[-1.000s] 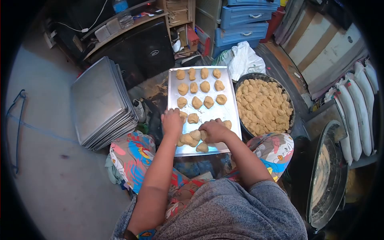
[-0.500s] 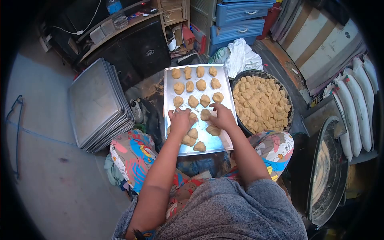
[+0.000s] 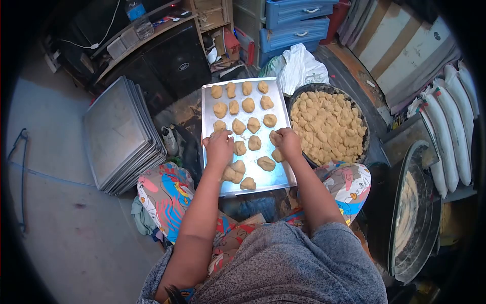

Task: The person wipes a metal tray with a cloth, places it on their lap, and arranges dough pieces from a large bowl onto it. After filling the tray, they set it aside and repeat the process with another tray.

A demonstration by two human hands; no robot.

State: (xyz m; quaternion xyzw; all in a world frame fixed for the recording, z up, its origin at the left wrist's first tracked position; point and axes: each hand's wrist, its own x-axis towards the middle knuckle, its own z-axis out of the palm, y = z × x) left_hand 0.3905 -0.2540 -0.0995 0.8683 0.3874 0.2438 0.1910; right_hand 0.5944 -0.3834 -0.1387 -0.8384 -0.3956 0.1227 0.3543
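Over to the left, well apart from the left hand [image 3: 219,148], leaned a stack of trays [image 3: 119,134]. And there was that left hand, low over the left side of the metal tray [image 3: 281,178], fingers bent, a round lump [image 3: 239,148] just beside it; whether it gripped anything under the palm, I couldn't tell. Nearer the body from that grip sat a cluster of dough [image 3: 234,173]; on its far side ran neat rows of lumps. Now the right hand [image 3: 290,144], at the tray's right side: narrow grip, fingertips closed on a dough piece [image 3: 275,137], another lump [image 3: 277,155] right below! Just right of that grip stood the heaped tub of dough [image 3: 331,126].
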